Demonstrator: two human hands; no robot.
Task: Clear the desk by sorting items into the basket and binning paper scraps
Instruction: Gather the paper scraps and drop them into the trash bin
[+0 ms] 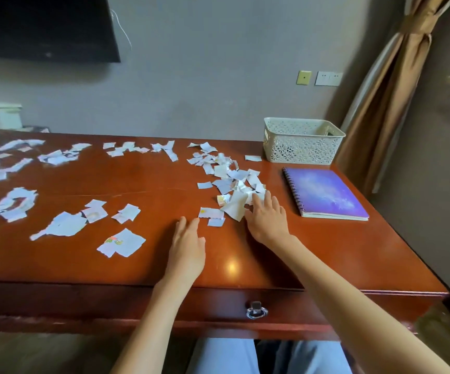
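Purple notebook (326,194), white basket (302,147) beside scrap heap (232,179); right hand (268,221) flat on it, left hand (188,252) flat, empty.

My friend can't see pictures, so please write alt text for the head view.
A person's hands reach across a wooden desk strewn with torn paper scraps: the right hand touches a pile of scraps with straight fingers, the left hand lies open beside it. A purple spiral notebook and a white lattice basket sit at the desk's right end.
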